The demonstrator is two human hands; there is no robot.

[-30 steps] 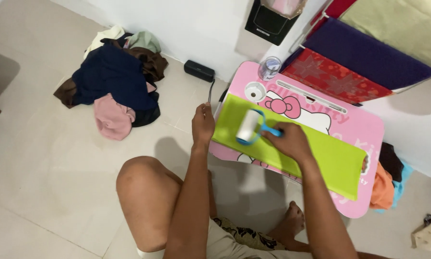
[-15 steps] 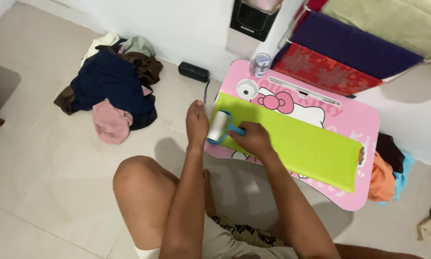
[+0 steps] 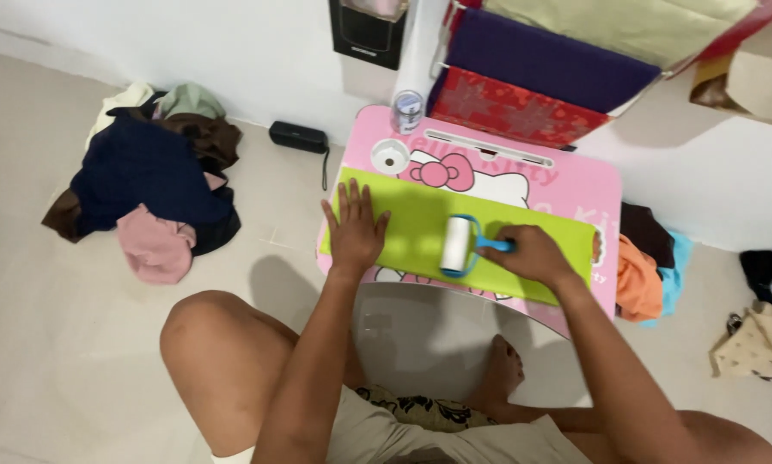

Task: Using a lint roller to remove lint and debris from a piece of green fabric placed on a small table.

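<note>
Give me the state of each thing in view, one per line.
Left hand: flat, fingers spread, pressing the green cloth.
Right hand: gripping the lint roller by its blue handle.
Lint roller: resting on the cloth.
Green cloth: folded, spread flat on the pink table.
Can: upright on the table's far edge.
Clothes pile: heaped on the floor.

The scene is evenly and brightly lit from above. Soft shadows are cast on the floor (image 3: 76, 344). Edges are slightly distorted.

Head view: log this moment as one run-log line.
left hand: flat on green cloth | right hand: grips lint roller on cloth | surface: pink lap table | nearby: clothes pile on floor
</note>
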